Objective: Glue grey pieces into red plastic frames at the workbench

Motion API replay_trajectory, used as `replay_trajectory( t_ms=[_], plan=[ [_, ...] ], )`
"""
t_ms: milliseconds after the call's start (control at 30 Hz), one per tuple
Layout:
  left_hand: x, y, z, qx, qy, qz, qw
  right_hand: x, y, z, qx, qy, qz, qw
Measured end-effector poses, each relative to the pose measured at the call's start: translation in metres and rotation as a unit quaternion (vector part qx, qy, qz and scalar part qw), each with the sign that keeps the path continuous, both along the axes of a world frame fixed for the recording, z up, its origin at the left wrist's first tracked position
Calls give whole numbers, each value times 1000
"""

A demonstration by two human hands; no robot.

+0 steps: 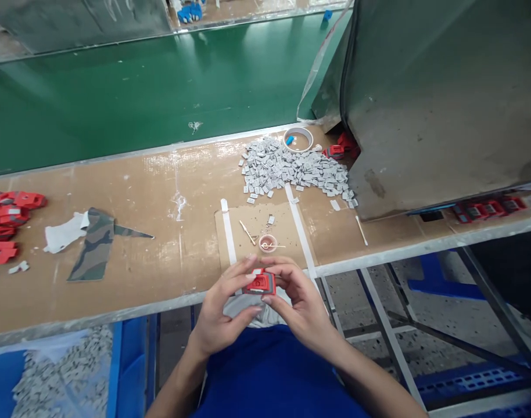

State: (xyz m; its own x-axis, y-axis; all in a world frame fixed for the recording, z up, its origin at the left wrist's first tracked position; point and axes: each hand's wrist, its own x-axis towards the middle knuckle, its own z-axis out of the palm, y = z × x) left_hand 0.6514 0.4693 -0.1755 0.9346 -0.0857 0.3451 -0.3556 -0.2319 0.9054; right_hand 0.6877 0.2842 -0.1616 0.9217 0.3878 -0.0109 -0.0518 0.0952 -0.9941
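Just in front of my body, over the table's near edge, a small red and grey plastic part [261,284] is held between both hands. My right hand [302,302] grips its right side, thumb below and curled fingers above. Fingertips of my left hand [224,307] rest at its left and upper edge, and the left thumb lies lower, near its underside. A small pale piece shows on the part's top edge. Beyond the hands stands a small round cup [268,243] with a thin stick across it. A cotton swab [248,233] lies to its left.
A heap of small grey pieces [291,168] and a tape roll [298,140] lie at the back. Red parts [13,216] are stacked at left near a camouflage cloth [93,244]. A metal housing [444,104] blocks the right. Beyond runs a green belt [152,87]; a blue bin [128,366] stands below.
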Motion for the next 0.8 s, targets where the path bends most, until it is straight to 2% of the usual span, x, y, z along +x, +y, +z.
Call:
replay_trajectory(
  t_ms=[133,233,367,500,667,800],
  plan=[
    [5,-4,23,-21,58,43,997,6,-3,6,-28,-45,-2,999],
    [13,-7,31,-14,72,57,996,10,-4,8,-60,-77,-13,995],
    [19,-6,31,-22,89,51,994,15,-5,8,-97,-120,-3,988],
    [20,-2,31,-22,103,53,993,19,-6,8,-105,-140,12,985],
    [18,-3,35,-16,89,64,994,20,-6,10,-121,-184,14,975],
    [15,-7,34,-40,69,80,994,17,-6,14,-138,-240,2,961]
  ],
)
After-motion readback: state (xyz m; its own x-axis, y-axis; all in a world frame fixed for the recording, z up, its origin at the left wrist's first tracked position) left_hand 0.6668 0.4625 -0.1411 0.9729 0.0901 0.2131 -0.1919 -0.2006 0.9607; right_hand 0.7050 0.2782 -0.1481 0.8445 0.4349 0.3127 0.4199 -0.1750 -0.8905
